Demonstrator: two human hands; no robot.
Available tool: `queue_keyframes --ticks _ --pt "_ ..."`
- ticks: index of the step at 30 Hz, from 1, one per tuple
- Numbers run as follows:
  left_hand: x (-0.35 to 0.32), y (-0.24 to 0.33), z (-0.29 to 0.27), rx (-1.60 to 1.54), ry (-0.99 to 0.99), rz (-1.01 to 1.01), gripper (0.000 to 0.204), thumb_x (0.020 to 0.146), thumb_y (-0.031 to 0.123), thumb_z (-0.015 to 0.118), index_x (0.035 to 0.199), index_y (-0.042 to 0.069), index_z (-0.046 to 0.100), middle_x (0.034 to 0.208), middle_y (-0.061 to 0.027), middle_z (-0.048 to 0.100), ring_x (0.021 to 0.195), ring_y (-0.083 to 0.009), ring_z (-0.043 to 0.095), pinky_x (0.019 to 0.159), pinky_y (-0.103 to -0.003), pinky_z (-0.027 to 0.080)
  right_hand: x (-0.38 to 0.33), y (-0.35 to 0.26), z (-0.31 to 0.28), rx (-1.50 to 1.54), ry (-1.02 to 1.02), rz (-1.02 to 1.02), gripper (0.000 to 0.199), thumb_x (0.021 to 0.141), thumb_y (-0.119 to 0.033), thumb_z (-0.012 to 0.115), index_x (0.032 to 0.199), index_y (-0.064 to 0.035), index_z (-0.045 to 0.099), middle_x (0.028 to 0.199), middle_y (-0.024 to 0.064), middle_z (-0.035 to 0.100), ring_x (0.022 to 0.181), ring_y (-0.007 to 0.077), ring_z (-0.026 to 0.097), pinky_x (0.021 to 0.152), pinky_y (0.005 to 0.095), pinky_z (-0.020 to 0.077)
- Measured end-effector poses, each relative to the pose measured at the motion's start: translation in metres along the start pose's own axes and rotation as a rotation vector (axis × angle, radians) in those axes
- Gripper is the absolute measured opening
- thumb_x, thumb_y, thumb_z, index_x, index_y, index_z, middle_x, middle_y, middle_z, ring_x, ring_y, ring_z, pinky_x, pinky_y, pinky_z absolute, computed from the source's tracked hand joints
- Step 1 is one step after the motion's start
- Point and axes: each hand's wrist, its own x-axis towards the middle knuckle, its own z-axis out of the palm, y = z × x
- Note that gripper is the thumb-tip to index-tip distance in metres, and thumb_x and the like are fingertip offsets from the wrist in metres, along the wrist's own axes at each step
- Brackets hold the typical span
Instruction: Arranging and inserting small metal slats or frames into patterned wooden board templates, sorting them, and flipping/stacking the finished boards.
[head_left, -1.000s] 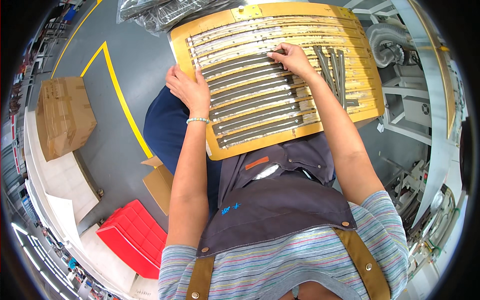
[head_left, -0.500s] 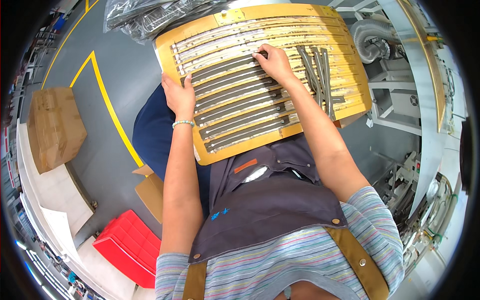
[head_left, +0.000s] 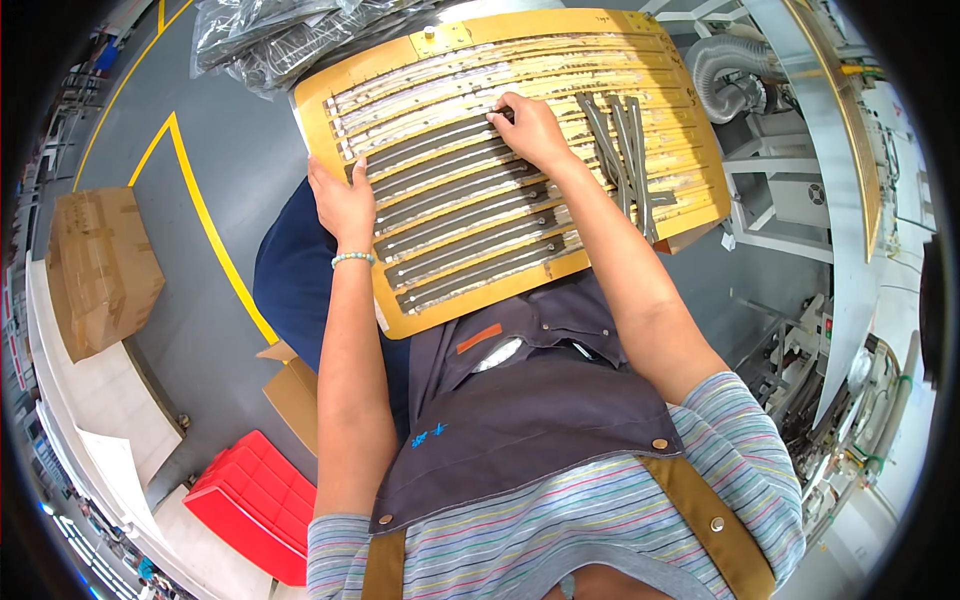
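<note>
A yellow slotted board [head_left: 470,308] lies tilted across my lap. Several dark grey zipper strips [head_left: 465,218] rest in its lower left rows, each with a pale line along it. My right hand [head_left: 528,132] pinches the right end of the uppermost laid zipper strip [head_left: 437,140]. Over at the board's left edge, my left hand [head_left: 345,205] lies with fingers stretched and thumb apart, the thumb beside that strip's left end. More loose zipper strips [head_left: 622,150] are heaped crosswise on the board's right half, to the right of my right wrist.
Clear plastic bags [head_left: 285,45] with dark contents lie beyond the board. On the left are a brown carton [head_left: 105,270], an open carton [head_left: 292,390] and a red bin [head_left: 255,500]. To the right stand a white metal frame [head_left: 775,165] and a silver flexible duct [head_left: 725,80].
The whole view has shifted slightly, with the board and hands a little farther left in the picture. Both hands keep nearly the same places on the board.
</note>
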Motion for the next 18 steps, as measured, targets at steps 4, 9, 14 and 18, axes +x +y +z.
queue_keyframes --ticks 4,9,14,18 --pt "0.001 -0.002 0.001 0.025 0.022 0.021 0.091 0.095 0.041 0.08 0.16 -0.007 0.038 0.161 -0.0262 0.048 0.146 -0.0423 0.051 0.117 -0.048 0.047 0.0 -0.001 0.002 -0.014 0.014 0.008 0.022 0.093 -0.025 0.076 0.103 -0.0052 0.076 0.083 0.0223 0.074 0.083 0.0426 0.072 0.078 0.0503 0.0567" --pt "0.0 -0.001 -0.001 0.006 0.01 0.007 0.091 0.095 0.041 0.08 0.159 -0.007 0.038 0.161 -0.0266 0.048 0.146 -0.0421 0.05 0.117 -0.048 0.047 -0.001 0.0 0.007 -0.046 0.036 -0.01 0.021 0.093 -0.025 0.076 0.102 -0.0054 0.075 0.085 0.0218 0.075 0.084 0.0425 0.073 0.079 0.051 0.0573" --pt "0.0 0.004 0.0 0.012 0.0 0.005 0.091 0.095 0.042 0.08 0.16 -0.007 0.038 0.161 -0.0267 0.047 0.146 -0.0415 0.051 0.116 -0.048 0.048 -0.003 0.004 0.013 -0.16 0.065 -0.078 0.025 0.093 -0.025 0.076 0.109 -0.0061 0.072 0.093 0.0194 0.075 0.087 0.042 0.073 0.079 0.051 0.059" --pt "-0.004 -0.006 0.002 0.055 0.109 0.079 0.089 0.096 0.04 0.079 0.16 -0.007 0.038 0.16 -0.0275 0.048 0.148 -0.045 0.047 0.121 -0.05 0.041 -0.009 -0.021 0.003 -0.363 0.071 0.001 0.047 0.097 -0.038 0.075 0.129 -0.006 0.063 0.118 0.0195 0.07 0.095 0.0411 0.074 0.081 0.051 0.0601"
